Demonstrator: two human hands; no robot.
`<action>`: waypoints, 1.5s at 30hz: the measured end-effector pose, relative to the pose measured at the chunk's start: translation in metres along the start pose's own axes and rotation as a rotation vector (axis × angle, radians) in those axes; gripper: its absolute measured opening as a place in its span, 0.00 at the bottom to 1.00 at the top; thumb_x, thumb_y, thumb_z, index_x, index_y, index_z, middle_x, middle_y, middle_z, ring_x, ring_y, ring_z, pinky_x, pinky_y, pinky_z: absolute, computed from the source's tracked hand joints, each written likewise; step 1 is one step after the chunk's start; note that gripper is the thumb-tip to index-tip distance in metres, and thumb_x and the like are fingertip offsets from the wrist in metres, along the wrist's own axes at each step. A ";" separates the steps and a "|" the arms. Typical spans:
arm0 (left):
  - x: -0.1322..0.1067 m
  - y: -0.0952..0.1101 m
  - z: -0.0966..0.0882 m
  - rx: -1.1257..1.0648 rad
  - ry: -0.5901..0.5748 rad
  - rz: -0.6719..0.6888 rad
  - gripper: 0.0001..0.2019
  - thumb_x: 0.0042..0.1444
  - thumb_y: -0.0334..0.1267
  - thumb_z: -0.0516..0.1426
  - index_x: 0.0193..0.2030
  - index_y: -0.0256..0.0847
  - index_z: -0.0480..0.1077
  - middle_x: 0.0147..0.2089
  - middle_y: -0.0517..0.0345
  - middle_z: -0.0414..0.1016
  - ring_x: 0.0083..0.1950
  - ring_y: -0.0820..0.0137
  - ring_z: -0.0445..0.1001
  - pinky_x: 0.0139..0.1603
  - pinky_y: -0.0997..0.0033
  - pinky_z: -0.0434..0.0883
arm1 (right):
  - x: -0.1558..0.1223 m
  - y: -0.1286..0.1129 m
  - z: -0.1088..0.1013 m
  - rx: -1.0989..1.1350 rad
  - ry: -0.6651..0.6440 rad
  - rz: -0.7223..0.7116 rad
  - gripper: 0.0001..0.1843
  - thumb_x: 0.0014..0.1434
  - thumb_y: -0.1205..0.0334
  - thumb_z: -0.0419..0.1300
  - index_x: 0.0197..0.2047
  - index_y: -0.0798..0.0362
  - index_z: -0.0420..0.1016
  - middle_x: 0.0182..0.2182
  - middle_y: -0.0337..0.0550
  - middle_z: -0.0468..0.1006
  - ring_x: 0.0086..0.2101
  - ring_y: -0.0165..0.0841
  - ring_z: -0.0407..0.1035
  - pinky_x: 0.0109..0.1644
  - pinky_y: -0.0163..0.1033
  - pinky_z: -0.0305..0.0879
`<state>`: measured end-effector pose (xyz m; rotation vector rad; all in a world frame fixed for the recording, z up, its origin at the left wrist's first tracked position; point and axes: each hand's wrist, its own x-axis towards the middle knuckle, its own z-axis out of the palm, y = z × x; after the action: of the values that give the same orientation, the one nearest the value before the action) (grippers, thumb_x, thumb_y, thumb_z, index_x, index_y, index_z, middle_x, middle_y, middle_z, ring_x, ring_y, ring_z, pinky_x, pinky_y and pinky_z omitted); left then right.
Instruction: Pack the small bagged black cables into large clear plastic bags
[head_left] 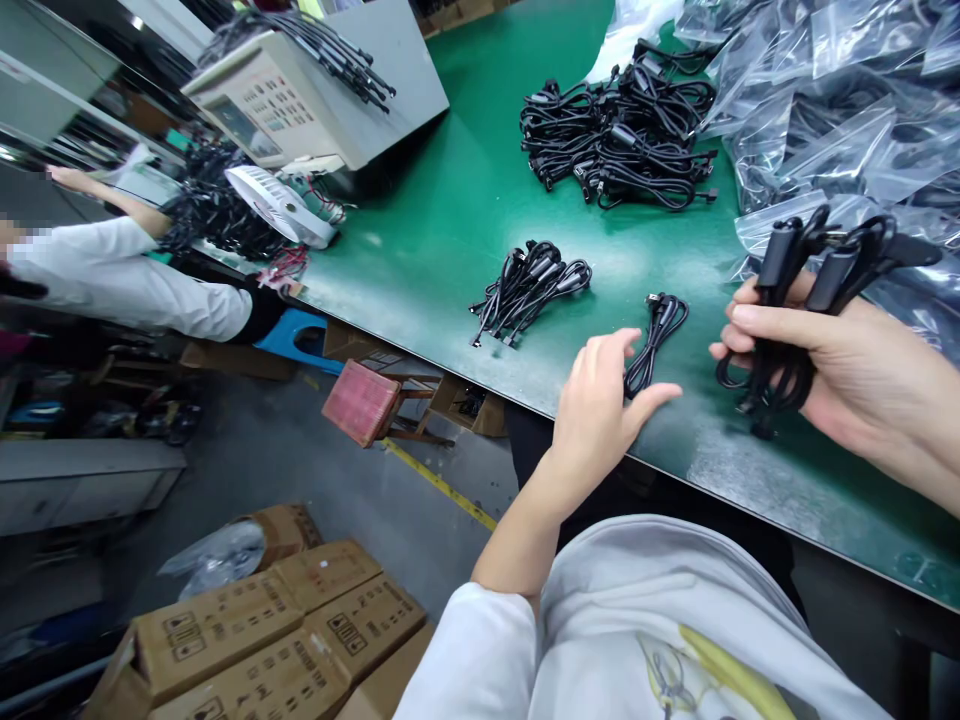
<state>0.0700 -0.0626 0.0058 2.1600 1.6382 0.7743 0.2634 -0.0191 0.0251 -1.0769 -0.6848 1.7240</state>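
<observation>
My right hand is closed round several coiled black cables, held above the green table at the right. Over the table's front edge, my left hand has thumb and fingers apart. A single coiled cable lies on the table just beyond it, its lower end partly hidden by the hand; whether they touch I cannot tell. To the left of that cable rests a small group of bundled black cables. Farther back lies a larger heap of bundled cables.
Clear plastic bags of cables fill the back right of the green table. A grey instrument and a white fan stand at the left, near a person in white. Below are a stool and cardboard boxes.
</observation>
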 end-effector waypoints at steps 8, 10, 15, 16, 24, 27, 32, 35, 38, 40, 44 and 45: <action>0.032 -0.020 0.016 -0.026 -0.072 -0.055 0.17 0.65 0.34 0.56 0.60 0.39 0.66 0.45 0.54 0.72 0.46 0.67 0.72 0.52 0.64 0.70 | 0.003 0.010 -0.008 -0.026 -0.007 0.154 0.12 0.51 0.60 0.73 0.37 0.56 0.79 0.17 0.27 0.55 0.17 0.18 0.48 0.21 0.28 0.57; 0.021 -0.013 0.017 -0.105 0.069 -0.039 0.18 0.65 0.35 0.55 0.61 0.40 0.64 0.45 0.54 0.71 0.45 0.67 0.70 0.51 0.64 0.70 | 0.002 0.016 -0.008 -0.072 -0.021 0.191 0.17 0.52 0.55 0.72 0.42 0.55 0.80 0.22 0.32 0.66 0.19 0.20 0.56 0.22 0.29 0.60; -0.009 0.014 0.012 -0.268 0.057 0.148 0.23 0.65 0.37 0.55 0.66 0.40 0.59 0.52 0.46 0.71 0.48 0.65 0.69 0.48 0.63 0.71 | -0.002 0.031 -0.006 -0.145 -0.132 0.195 0.16 0.51 0.49 0.72 0.34 0.52 0.77 0.27 0.36 0.75 0.25 0.25 0.67 0.27 0.30 0.63; -0.011 0.016 0.009 -0.347 0.038 0.149 0.23 0.65 0.38 0.57 0.66 0.41 0.60 0.51 0.47 0.71 0.47 0.66 0.69 0.45 0.65 0.72 | -0.004 0.031 -0.007 -0.147 -0.147 0.179 0.16 0.51 0.50 0.72 0.32 0.52 0.76 0.26 0.35 0.75 0.25 0.25 0.66 0.28 0.30 0.63; -0.003 0.006 -0.017 -0.573 0.090 0.015 0.16 0.62 0.44 0.61 0.55 0.44 0.74 0.54 0.50 0.70 0.51 0.66 0.71 0.48 0.68 0.72 | -0.016 0.035 -0.005 -0.247 -0.470 0.280 0.17 0.52 0.49 0.71 0.26 0.51 0.75 0.23 0.37 0.75 0.23 0.27 0.64 0.26 0.32 0.61; -0.006 0.006 -0.014 -0.575 0.125 -0.012 0.12 0.63 0.44 0.61 0.49 0.42 0.77 0.52 0.49 0.71 0.51 0.66 0.72 0.47 0.68 0.73 | -0.019 0.041 -0.005 -0.261 -0.465 0.329 0.18 0.52 0.45 0.70 0.26 0.51 0.75 0.24 0.39 0.76 0.23 0.29 0.64 0.26 0.33 0.61; -0.009 0.006 -0.011 -0.564 0.122 -0.048 0.12 0.62 0.44 0.61 0.49 0.41 0.77 0.52 0.49 0.72 0.50 0.66 0.72 0.47 0.67 0.73 | -0.020 0.038 -0.002 -0.259 -0.459 0.339 0.16 0.50 0.47 0.71 0.29 0.51 0.78 0.25 0.39 0.75 0.23 0.29 0.63 0.27 0.34 0.61; -0.009 0.005 -0.012 -0.543 0.102 -0.069 0.13 0.63 0.45 0.61 0.49 0.41 0.77 0.52 0.48 0.72 0.50 0.66 0.72 0.48 0.66 0.73 | -0.021 0.035 0.000 -0.256 -0.464 0.329 0.15 0.52 0.49 0.70 0.26 0.51 0.76 0.25 0.39 0.75 0.23 0.29 0.62 0.27 0.34 0.60; -0.008 0.004 -0.011 -0.538 0.097 -0.068 0.13 0.63 0.45 0.61 0.49 0.41 0.77 0.52 0.48 0.72 0.50 0.66 0.73 0.48 0.66 0.73 | -0.020 0.035 0.000 -0.256 -0.464 0.317 0.15 0.51 0.49 0.70 0.26 0.51 0.76 0.25 0.39 0.75 0.23 0.29 0.62 0.26 0.34 0.60; -0.008 0.003 -0.011 -0.546 0.101 -0.064 0.13 0.63 0.45 0.61 0.49 0.41 0.77 0.52 0.48 0.72 0.50 0.66 0.73 0.48 0.66 0.73 | -0.020 0.037 0.000 -0.263 -0.464 0.314 0.14 0.51 0.49 0.70 0.27 0.51 0.77 0.25 0.39 0.75 0.23 0.29 0.62 0.26 0.34 0.60; -0.007 0.003 -0.011 -0.572 0.101 -0.062 0.12 0.63 0.44 0.61 0.48 0.41 0.77 0.52 0.48 0.72 0.51 0.66 0.72 0.48 0.66 0.73 | -0.019 0.038 -0.001 -0.285 -0.456 0.313 0.14 0.52 0.50 0.70 0.28 0.51 0.77 0.25 0.38 0.74 0.23 0.28 0.62 0.27 0.34 0.60; -0.007 0.003 -0.011 -0.595 0.097 -0.062 0.12 0.62 0.44 0.61 0.48 0.41 0.76 0.52 0.48 0.72 0.51 0.66 0.72 0.49 0.66 0.73 | -0.020 0.038 0.000 -0.284 -0.454 0.311 0.14 0.52 0.50 0.70 0.28 0.51 0.76 0.25 0.38 0.74 0.23 0.28 0.62 0.26 0.33 0.61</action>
<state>0.0641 -0.0710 0.0143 1.6642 1.2890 1.1831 0.2508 -0.0517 0.0011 -1.0275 -1.1181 2.2232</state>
